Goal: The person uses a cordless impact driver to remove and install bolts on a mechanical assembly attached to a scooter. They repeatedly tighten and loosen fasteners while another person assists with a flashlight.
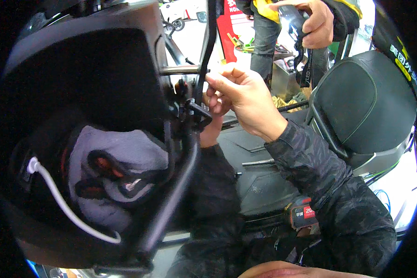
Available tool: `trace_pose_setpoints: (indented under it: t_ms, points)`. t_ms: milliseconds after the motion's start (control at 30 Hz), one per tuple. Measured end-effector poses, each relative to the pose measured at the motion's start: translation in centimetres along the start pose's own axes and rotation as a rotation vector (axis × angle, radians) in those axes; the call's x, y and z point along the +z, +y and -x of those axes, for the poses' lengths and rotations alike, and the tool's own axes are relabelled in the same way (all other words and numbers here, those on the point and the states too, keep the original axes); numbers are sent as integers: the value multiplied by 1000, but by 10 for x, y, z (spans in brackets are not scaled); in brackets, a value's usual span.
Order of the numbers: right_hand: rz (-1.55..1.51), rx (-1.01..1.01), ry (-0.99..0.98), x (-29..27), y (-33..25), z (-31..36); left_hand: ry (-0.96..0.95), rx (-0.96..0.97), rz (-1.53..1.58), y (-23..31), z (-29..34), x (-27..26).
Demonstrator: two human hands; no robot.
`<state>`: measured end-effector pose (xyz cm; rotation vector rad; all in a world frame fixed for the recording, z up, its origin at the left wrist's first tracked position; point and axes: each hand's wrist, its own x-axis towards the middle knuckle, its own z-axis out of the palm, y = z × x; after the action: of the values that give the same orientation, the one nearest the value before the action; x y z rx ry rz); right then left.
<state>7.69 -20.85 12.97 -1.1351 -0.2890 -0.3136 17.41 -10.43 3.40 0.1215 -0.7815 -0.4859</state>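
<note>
My right hand comes from the right in a dark patterned sleeve. Its thumb and fingers are pinched at the end of a metal rod, which reaches across to a black upright bar. Anything small between the fingertips is hidden. Just below, my left hand is raised behind a thick black tube, its fingers mostly covered by the right hand and the frame. A short black peg sticks out beside the hands.
An open black compartment at left holds a grey cloth and white cable. A metal tool shaft lies on the black floorboard; a red-black battery sits lower. Another person's hand holds a lit lamp. A black seat stands right.
</note>
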Motion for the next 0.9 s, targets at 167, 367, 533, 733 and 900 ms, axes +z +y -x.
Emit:
trace_pose_setpoints:
  t_ms: [167,367,533,733,900]
  points:
    - [-11,-55,-12,-5,4,7,-21,54,-99,-12,3,-8]
    - [161,-171,9,-13,7,0,329,-46,43,-18,3,-29]
    - [19,-104,-15,-10,12,1,-159,23,-230,-14,0,-45]
    - [-5,-142,29,-9,16,4,-100,98,-231,-10,1,-33]
    - [73,-240,55,-4,23,2,-89,132,-238,-5,-1,-25]
